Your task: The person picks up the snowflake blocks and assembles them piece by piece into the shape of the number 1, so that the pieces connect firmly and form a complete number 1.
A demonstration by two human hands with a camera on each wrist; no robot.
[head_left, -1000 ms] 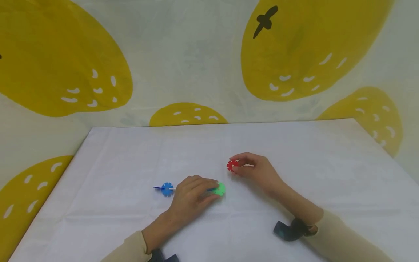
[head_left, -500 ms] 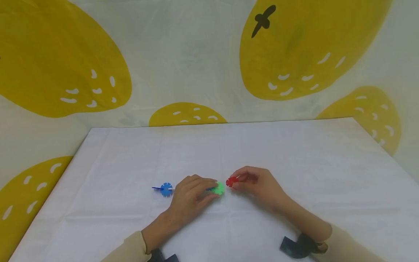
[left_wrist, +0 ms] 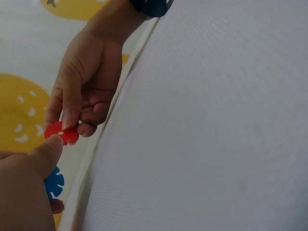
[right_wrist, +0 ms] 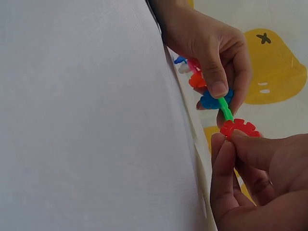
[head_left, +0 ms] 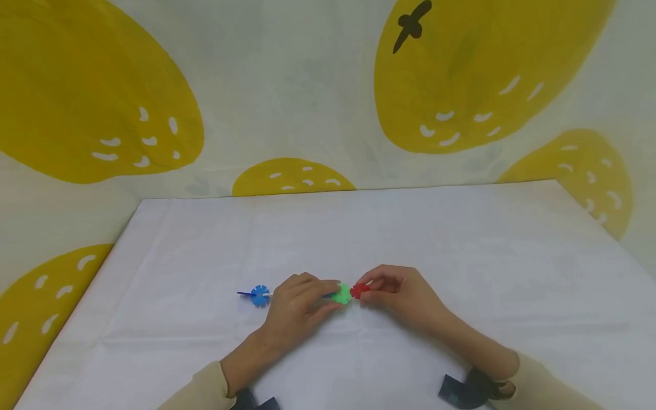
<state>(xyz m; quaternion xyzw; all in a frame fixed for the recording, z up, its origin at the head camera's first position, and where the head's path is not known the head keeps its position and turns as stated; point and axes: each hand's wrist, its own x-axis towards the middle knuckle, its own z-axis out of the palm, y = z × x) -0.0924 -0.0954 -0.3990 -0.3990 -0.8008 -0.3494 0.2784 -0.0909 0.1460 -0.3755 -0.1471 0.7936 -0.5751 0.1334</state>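
A chain of notched interlocking plastic discs runs under my left hand (head_left: 302,304), which pinches it near its right end. The green disc (head_left: 342,294) at that end shows beyond the fingertips. Thumb and fingers of my right hand (head_left: 407,293) pinch a red notched disc (head_left: 360,291), its edge right at the green one's rim. Left of the left hand, a blue disc (head_left: 259,295) and a dark blue disc (head_left: 244,294) seen edge-on stick out. In the right wrist view, an orange disc (right_wrist: 196,80) and another blue disc (right_wrist: 209,101) appear along the chain, partly hidden by the left hand.
A white cloth (head_left: 451,239) with fold creases covers the table. Behind it hangs a pale backdrop (head_left: 292,85) with large yellow fruit prints. Dark camera straps (head_left: 468,390) sit at both wrists.
My right hand has come toward me and slightly left, bringing the red disc from behind and right of the green disc to its edge. The left hand has stayed in place.
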